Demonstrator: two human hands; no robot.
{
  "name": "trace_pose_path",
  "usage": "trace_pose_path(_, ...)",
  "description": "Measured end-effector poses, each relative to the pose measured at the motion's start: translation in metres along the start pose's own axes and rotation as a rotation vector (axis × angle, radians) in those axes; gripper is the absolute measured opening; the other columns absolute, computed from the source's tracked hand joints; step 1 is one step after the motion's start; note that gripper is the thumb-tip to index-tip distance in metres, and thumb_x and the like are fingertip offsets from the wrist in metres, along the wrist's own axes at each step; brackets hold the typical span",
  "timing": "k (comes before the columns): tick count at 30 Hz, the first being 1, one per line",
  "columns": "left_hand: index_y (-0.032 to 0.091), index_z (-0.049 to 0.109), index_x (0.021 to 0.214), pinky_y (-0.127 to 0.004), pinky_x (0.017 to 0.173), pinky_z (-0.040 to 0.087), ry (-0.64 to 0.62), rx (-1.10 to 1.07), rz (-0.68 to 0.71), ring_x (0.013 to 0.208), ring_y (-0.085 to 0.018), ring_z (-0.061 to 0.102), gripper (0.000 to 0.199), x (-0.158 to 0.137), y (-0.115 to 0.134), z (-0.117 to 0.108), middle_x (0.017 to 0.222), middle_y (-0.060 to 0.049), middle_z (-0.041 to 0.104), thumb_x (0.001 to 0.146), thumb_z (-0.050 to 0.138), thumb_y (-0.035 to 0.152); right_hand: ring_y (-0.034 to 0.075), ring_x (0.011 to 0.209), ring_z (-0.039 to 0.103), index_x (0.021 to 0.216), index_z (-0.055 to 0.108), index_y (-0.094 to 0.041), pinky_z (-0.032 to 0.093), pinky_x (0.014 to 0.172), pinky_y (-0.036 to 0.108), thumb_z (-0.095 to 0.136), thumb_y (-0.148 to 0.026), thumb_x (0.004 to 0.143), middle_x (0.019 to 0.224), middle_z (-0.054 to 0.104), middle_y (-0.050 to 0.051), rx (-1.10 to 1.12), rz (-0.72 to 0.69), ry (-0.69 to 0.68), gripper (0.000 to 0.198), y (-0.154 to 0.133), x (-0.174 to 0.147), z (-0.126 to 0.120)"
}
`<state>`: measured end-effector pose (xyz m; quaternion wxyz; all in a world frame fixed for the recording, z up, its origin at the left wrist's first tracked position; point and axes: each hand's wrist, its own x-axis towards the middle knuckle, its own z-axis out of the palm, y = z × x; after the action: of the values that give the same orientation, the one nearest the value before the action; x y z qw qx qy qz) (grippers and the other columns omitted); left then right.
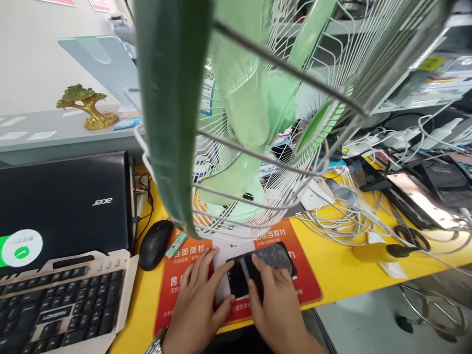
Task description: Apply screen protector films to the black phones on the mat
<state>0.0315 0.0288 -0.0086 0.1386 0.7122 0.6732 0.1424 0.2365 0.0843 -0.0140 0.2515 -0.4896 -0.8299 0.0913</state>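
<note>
1. The left hand (pixel 201 295) is loosely open, fingers spread over the red mat (pixel 306 290); its index and thumb tips meet the left end of a dark phone (pixel 238 280).
2. The right hand (pixel 275 300) has its index finger and thumb at the phone's other end, the remaining fingers curled. Whether it truly grips or merely steadies, I cannot tell.
3. The dark phone lies on the near half of the mat, between the hands. It should be light, stiff and rather slippery, its glossy face easily scratched or cracked. Opposite edges look the best hold, with fingertips kept off the middle and no bending.
4. A grey-patterned phone (pixel 276 255) lies on the mat just beyond the right hand's knuckles, likely just as rigid and fragile.
5. Left of the mat sit a black mouse (pixel 157 245), then a keyboard (pixel 73 305) and a laptop (pixel 62 211).
6. Right of the mat, the yellow table (pixel 328 278) carries coiled white cables (pixel 342 221), scissors (pixel 411 238) and a yellow-handled tool (pixel 379 252).
7. A green fan (pixel 250 108) looms over the mat's far edge.
</note>
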Motion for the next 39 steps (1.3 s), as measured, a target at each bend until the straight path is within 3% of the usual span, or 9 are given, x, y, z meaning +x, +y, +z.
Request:
trace_pose_path(7,0.037,0.055,0.138,-0.062,0.109,0.042,0.002,0.022,0.002,0.143,-0.035,0.039,0.053,0.0,-0.001,0.001,0.157,-0.005,0.04,0.086,0.059,0.024,0.027,0.075,0.068,0.125,0.054,-0.016,0.053,0.07,0.041,0.047,-0.029,0.095,0.094,0.073,0.011,-0.093,0.222,0.077,0.033,0.044,0.001,-0.016)
trace_pose_path(13,0.039,0.052,0.139,-0.063,0.107,0.043,0.021,0.022,0.027,0.142,-0.034,0.04,0.05,-0.003,-0.002,0.0,0.156,-0.005,0.04,0.09,0.055,0.027,0.024,0.08,0.069,0.127,0.051,-0.018,0.053,0.074,0.038,0.042,-0.02,0.096,0.105,0.073,0.011,-0.023,0.09,0.037,0.032,0.016,-0.001,-0.007)
trace_pose_path(19,0.038,0.052,0.138,-0.063,0.106,0.044,0.03,0.039,0.035,0.141,-0.035,0.041,0.052,-0.001,-0.002,0.001,0.156,-0.005,0.041,0.088,0.056,0.025,0.025,0.071,0.068,0.125,0.052,-0.015,0.052,0.068,0.039,0.045,-0.022,0.095,0.091,0.074,0.009,-0.116,0.156,0.058,0.031,0.026,0.004,-0.016)
trace_pose_path(24,0.039,0.05,0.139,-0.063,0.105,0.045,0.052,0.05,0.057,0.141,-0.032,0.041,0.052,0.0,-0.003,0.003,0.154,-0.005,0.042,0.089,0.055,0.026,0.023,0.078,0.07,0.124,0.052,-0.017,0.053,0.073,0.038,0.04,-0.015,0.094,0.103,0.075,0.01,-0.056,0.033,0.023,0.032,0.006,0.006,-0.012)
trace_pose_path(30,0.038,0.052,0.138,-0.062,0.104,0.045,0.064,0.081,0.061,0.141,-0.033,0.041,0.051,-0.002,-0.006,0.006,0.156,-0.005,0.041,0.088,0.056,0.028,0.025,0.066,0.067,0.124,0.052,-0.016,0.053,0.063,0.038,0.045,-0.023,0.095,0.085,0.074,0.008,-0.182,0.155,0.096,0.031,0.038,0.001,-0.023)
trace_pose_path(35,0.038,0.052,0.139,-0.061,0.103,0.046,0.062,0.089,0.067,0.141,-0.033,0.042,0.048,-0.001,-0.006,0.005,0.156,-0.005,0.041,0.091,0.054,0.032,0.025,0.075,0.069,0.127,0.049,-0.018,0.056,0.07,0.039,0.042,-0.023,0.096,0.103,0.074,0.01,-0.14,0.123,0.102,0.032,0.038,-0.002,-0.018)
trace_pose_path(39,0.038,0.052,0.139,-0.06,0.103,0.046,0.059,0.105,0.067,0.141,-0.033,0.042,0.049,0.0,-0.005,0.005,0.155,-0.005,0.042,0.09,0.054,0.03,0.027,0.071,0.067,0.126,0.051,-0.019,0.055,0.065,0.04,0.044,-0.028,0.096,0.094,0.074,0.008,-0.137,0.228,0.108,0.032,0.049,-0.002,-0.021)
